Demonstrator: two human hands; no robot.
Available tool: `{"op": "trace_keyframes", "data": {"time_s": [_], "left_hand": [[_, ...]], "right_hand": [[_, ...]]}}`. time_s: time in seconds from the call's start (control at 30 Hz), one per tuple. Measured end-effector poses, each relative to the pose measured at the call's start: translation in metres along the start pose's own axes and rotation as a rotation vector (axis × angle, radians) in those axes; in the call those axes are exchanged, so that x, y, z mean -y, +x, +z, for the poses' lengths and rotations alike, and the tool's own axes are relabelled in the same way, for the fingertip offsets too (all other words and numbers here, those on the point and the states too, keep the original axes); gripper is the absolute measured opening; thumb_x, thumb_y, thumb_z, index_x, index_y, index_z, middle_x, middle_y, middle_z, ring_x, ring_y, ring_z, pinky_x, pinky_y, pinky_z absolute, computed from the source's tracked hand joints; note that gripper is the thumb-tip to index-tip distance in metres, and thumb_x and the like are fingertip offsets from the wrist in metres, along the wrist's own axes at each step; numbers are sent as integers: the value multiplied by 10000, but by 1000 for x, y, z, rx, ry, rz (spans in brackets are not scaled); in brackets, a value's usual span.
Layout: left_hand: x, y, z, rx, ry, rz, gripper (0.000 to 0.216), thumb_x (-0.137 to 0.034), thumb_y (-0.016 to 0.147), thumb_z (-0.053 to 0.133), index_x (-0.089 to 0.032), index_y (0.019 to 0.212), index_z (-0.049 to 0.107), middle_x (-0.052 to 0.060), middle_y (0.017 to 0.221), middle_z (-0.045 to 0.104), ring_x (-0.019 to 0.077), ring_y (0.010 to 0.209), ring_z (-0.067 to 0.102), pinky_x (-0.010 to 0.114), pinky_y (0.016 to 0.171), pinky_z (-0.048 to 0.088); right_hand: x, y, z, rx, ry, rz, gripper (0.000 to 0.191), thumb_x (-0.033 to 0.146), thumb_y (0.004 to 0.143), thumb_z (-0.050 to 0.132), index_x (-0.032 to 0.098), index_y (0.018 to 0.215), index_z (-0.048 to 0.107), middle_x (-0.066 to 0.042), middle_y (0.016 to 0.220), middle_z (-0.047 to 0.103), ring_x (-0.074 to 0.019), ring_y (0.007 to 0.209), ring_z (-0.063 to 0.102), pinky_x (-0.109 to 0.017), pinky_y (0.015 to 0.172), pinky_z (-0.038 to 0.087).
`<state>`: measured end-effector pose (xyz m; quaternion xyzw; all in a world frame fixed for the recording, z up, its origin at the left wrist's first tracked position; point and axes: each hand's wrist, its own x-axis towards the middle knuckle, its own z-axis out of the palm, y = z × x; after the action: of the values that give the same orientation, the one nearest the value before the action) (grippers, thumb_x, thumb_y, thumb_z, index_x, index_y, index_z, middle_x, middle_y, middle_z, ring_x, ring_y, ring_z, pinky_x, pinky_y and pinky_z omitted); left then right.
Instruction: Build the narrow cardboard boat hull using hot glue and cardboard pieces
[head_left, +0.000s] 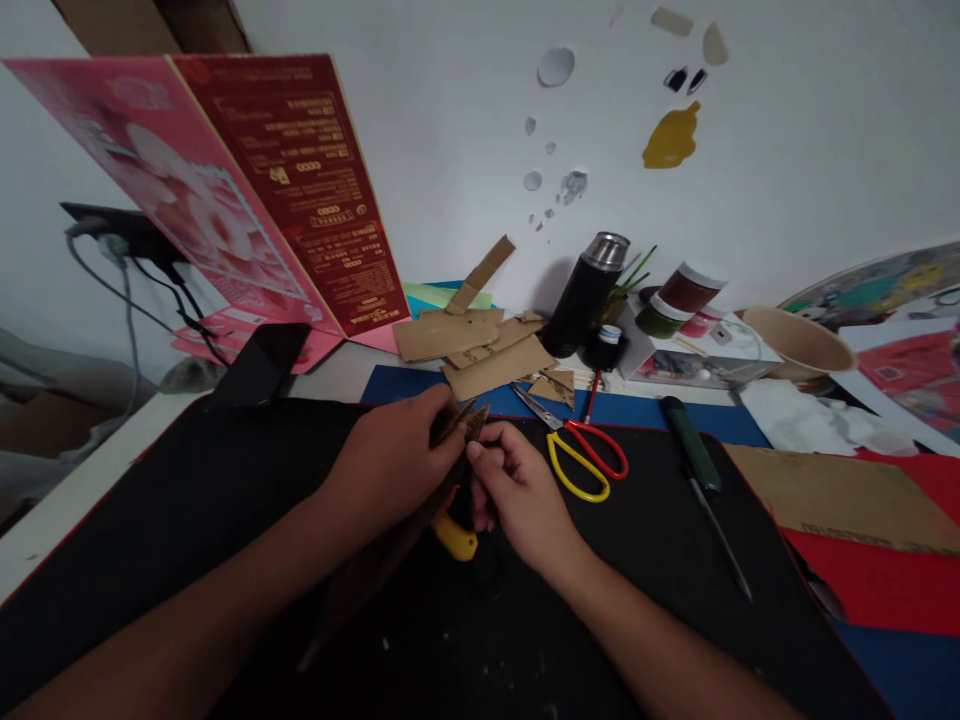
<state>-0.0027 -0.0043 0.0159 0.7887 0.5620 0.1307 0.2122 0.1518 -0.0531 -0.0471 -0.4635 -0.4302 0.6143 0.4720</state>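
Cardboard piece [476,420] gripped in both hands above black mat [637,570]

Far left: pink box [292,190] stood open on the white counter [67,510]; phone [262,365] leaned against its base. The left hand [405,440] was closed on the cardboard piece, which was mostly hidden by fingers, its ragged tip showing between the hands at the mat's centre. A dark brown length sloped below the left forearm; could not tell whether it was the same piece. Just below the hands, yellow tool [456,540] lay partly covered. The right hand [517,480], fingers curled, pinched the piece near its tip with thumb and forefinger.

Behind the hands, scraps [499,365] lay heaped. Right of these, black flask [585,295] stood tilted in view, near stacked paint jars [682,295]. Scissors [572,430] lay just beside the right hand, red and yellow handles apart. Further right: green-handled tool [696,450] on the mat, then bowl [799,340], crumpled tissue [825,415], and cardboard sheet [847,500] upon red sheet [892,595].
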Motion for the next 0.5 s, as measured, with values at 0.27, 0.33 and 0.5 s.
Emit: {"op": "trace_keyframes", "data": {"time_s": [0.27,0.33,0.5], "left_hand": [[2,0,-4,12,-116,3,341,-547,1000,511,-240,895,618,0,789,689,206,723,609,327,642,341],[3,0,-4,10,-158,11,344,-556,993,520,-239,914,629,-2,814,701,207,740,621,330,663,366],[7,3,-8,75,-286,48,364,-568,959,565,-223,1007,672,21,934,746,230,841,671,347,748,455]], "right_hand": [[4,1,-3,-6,38,-5,392,585,903,709,239,986,544,123,496,551,-99,341,478,-190,362,359],[5,2,-4,-23,52,-13,391,578,899,720,230,994,568,118,509,556,-97,349,490,-190,368,376],[4,5,-8,-74,89,-24,397,574,881,748,211,970,614,104,507,554,-100,353,495,-194,369,385]]}}
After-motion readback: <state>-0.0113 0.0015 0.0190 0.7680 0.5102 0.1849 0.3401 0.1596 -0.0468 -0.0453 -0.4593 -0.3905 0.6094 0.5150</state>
